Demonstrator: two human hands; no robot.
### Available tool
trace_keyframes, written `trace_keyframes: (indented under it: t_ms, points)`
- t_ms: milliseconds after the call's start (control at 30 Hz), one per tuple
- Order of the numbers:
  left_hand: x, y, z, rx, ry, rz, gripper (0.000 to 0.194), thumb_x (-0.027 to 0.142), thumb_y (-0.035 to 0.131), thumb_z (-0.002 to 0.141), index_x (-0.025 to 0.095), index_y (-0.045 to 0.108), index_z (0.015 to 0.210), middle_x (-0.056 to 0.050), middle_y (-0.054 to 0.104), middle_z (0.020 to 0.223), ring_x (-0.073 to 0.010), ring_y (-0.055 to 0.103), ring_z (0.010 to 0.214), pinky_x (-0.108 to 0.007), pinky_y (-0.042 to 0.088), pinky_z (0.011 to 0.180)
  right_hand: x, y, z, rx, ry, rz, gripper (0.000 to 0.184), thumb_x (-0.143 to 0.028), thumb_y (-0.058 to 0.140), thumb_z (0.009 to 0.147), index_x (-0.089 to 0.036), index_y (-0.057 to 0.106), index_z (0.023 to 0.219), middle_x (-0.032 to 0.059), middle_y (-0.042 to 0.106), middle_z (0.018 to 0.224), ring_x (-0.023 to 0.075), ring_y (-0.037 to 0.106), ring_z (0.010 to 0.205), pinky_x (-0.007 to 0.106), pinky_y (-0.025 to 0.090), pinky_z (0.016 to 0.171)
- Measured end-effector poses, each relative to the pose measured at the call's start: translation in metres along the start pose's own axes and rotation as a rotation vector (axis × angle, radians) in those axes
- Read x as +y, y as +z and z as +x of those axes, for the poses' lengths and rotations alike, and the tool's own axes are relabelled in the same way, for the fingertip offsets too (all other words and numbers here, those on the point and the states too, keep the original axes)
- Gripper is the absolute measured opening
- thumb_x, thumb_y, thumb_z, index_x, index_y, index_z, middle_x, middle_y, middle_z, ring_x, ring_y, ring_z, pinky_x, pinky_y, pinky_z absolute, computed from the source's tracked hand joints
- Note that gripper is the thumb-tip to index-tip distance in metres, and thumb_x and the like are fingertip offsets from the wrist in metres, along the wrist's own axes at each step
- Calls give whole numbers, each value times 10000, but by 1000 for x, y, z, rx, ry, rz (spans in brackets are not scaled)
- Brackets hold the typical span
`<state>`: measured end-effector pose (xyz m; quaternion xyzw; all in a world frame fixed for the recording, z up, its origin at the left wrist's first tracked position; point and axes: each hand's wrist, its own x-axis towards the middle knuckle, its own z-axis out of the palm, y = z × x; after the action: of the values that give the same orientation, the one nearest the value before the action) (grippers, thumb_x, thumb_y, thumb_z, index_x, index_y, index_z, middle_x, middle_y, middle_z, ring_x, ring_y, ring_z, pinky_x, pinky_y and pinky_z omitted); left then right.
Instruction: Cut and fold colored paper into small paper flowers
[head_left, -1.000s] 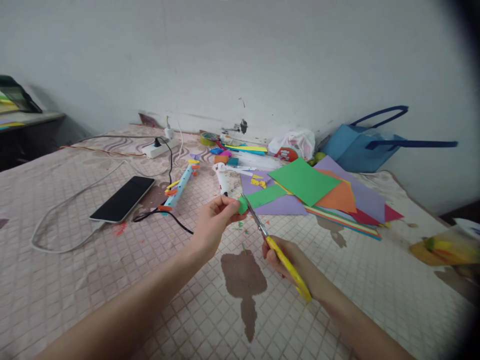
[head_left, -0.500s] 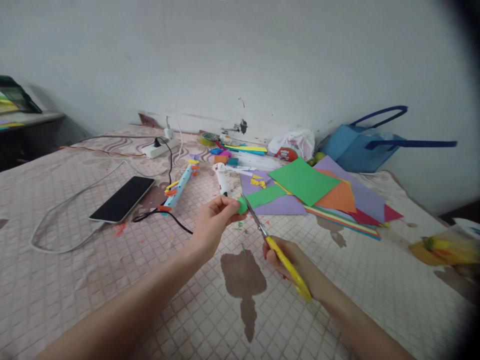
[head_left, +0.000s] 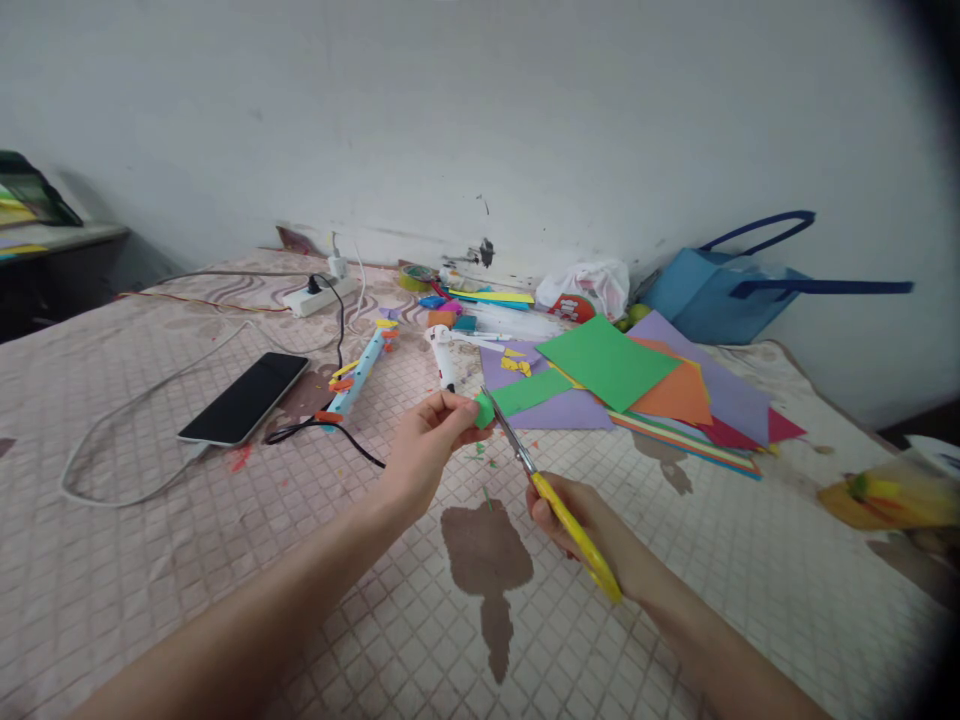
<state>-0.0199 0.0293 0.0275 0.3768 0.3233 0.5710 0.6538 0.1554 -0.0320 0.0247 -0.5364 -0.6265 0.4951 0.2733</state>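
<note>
Between the thumb and fingers of my left hand [head_left: 435, 435] is a small piece of green paper [head_left: 484, 410]. My right hand [head_left: 577, 515] is closed round the yellow handles of a pair of scissors [head_left: 571, 525]. The metal blades point up and left, and their tips are at the right edge of the green piece; whether they touch it I cannot tell. Behind the blades a green paper strip [head_left: 532, 392] lies on a purple sheet [head_left: 574, 412]. Just beyond my left hand lies a white glue gun [head_left: 442, 358].
Coloured paper sheets [head_left: 607, 362] are piled at the right, near a blue bag [head_left: 724, 295]. On the left lie a phone [head_left: 246, 398] with its cable, a light-blue stick with coloured pieces [head_left: 360, 372] and a power strip [head_left: 319, 297]. A food bag [head_left: 889, 500] is at far right.
Almost nothing differs. Both hands, the green piece and the scissors stay in nearly the same place.
</note>
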Motion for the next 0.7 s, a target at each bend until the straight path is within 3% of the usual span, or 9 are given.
trace_keyframes:
  t_ms: [200,367,533,700]
  points:
    - [1,1,0,7,-2,-3,151,253,697,710,134,607,683,-6,611,725,-120,617,690,-284,515,728,0,1,1,21,61,23,492,-685,491,711,-204,412,647,-74,339,465,61,276,382,202,221,364]
    - [-3,1,-2,-24,-16,-1,157,261,687,726,135,598,697,-5,608,720,-125,616,707,-281,516,719,14,-1,6,77,36,114,626,-813,372,678,-192,446,715,-82,332,438,71,288,366,204,237,350]
    - [-8,4,-7,-70,-98,40,185,289,684,730,134,588,700,-5,607,705,-107,590,677,-265,508,695,21,-2,8,164,-59,184,452,-630,505,770,-178,501,775,-69,384,480,80,355,413,210,293,394]
    - [-13,7,-14,-123,-183,146,193,306,675,733,138,582,717,1,593,700,-100,569,651,-239,488,641,14,0,7,247,-95,174,272,-431,594,771,-169,572,839,-59,411,524,83,379,452,214,290,424]
